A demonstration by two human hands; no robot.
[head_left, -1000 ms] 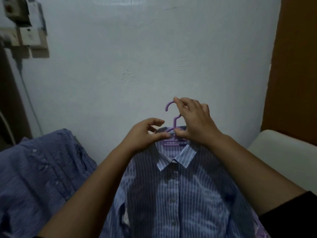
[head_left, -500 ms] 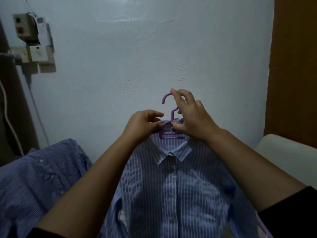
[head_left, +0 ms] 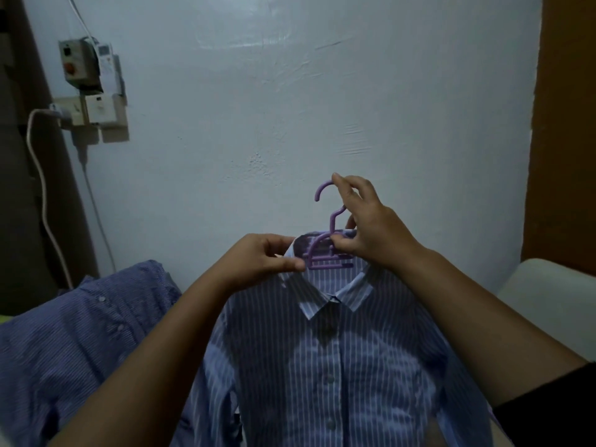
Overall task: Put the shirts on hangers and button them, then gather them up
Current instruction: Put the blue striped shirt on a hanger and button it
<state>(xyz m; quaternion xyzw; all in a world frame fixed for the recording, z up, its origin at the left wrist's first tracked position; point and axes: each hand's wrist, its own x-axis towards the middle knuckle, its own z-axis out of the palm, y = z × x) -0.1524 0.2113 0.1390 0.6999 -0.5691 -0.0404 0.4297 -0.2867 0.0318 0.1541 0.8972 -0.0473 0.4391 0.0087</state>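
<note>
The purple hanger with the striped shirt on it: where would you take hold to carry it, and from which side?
Grip the purple hanger by its neck, just below the hook, coming from above. That part stands clear of the collar of the striped shirt, while the arms are buried in cloth. The right hand already holds there; the left hand pinches the collar beside it.

Bare wall (head_left: 290, 108) above my hands: open room around hanger hook (head_left: 322, 191). Switch boxes (head_left: 92, 88) and cable (head_left: 42, 175) crowd upper left. Second shirt (head_left: 80, 333) heaped left. Pale cushion (head_left: 548, 301) blocks right.
</note>
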